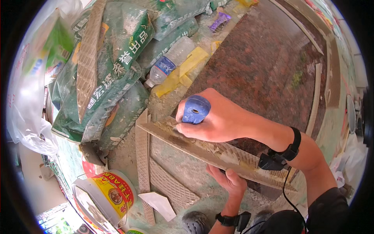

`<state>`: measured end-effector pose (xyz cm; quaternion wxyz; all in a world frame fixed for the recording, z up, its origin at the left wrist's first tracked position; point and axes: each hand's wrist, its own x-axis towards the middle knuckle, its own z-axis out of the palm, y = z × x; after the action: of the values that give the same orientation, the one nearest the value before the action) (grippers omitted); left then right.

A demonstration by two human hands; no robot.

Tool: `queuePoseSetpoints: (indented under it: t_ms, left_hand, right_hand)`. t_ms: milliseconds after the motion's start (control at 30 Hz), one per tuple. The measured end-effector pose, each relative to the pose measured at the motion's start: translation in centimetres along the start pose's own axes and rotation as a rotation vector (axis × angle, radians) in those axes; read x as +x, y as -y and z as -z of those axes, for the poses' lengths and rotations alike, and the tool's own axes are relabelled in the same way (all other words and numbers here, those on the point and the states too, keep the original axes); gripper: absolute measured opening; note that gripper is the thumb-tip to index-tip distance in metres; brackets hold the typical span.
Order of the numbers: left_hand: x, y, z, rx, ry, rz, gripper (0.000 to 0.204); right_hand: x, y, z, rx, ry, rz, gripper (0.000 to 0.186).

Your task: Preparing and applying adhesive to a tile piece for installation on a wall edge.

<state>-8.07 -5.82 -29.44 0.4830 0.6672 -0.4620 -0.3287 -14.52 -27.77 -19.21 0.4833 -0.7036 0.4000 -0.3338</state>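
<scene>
My right hand (218, 117) is wrapped round the rounded blue handle (196, 108) of a hand tool; its working end is hidden under the fist. It is over the far left end of a long narrow tile strip (180, 145), which lies tilted across the middle of the view. Lumpy beige adhesive (230, 153) covers part of the strip's upper face. From below, my left hand (230, 180) grips the strip's near edge, its thumb and fingers partly hidden. Beyond the strip lies a dark red-brown speckled slab (249, 74).
Green bags (117, 66) are piled at the far left beside a plastic bottle (165, 66). A white bucket (109, 195) with a red and yellow label stands near left. Ribbed offcuts (171, 183) and a white shard (159, 204) lie on the dusty floor near my shoes (196, 222).
</scene>
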Motion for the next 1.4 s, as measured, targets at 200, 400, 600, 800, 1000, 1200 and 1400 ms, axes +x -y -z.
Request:
queuePoseSetpoints:
  t_ms: [200, 400, 600, 800, 1000, 1200, 1400]
  left_hand:
    - [-0.3, 0.1, -0.1, -0.031, 0.007, 0.048, 0.088]
    - [-0.7, 0.8, -0.2, -0.047, -0.021, 0.039, 0.08]
    - [-1.2, 1.4, -0.4, -0.109, -0.019, 0.102, 0.082]
    - [-1.1, 1.4, -0.4, -0.119, -0.025, 0.116, 0.079]
    - [-1.2, 2.4, -1.0, -0.2, -0.02, 0.072, 0.073]
    - [-0.8, 2.8, -1.6, -0.104, -0.062, -0.013, 0.067]
    - [0.0, 2.3, -0.8, 0.039, -0.094, -0.115, 0.067]
  right_hand:
    - [-1.6, -0.2, -1.1, -0.024, 0.075, -0.035, 0.012]
    - [-3.5, 0.7, -1.0, -0.048, 0.105, 0.062, 0.012]
    - [-6.8, 1.2, 1.7, 0.097, 0.059, -0.078, 0.014]
    - [-10.5, 0.4, -0.1, 0.114, -0.1, -0.051, 0.014]
    - [-11.6, 1.5, -2.9, -0.159, -0.072, 0.088, 0.022]
    - [-12.0, 4.1, -2.7, -0.166, -0.116, 0.077, 0.02]
    - [-14.1, 4.9, 1.1, 0.043, -0.224, 0.104, 0.016]
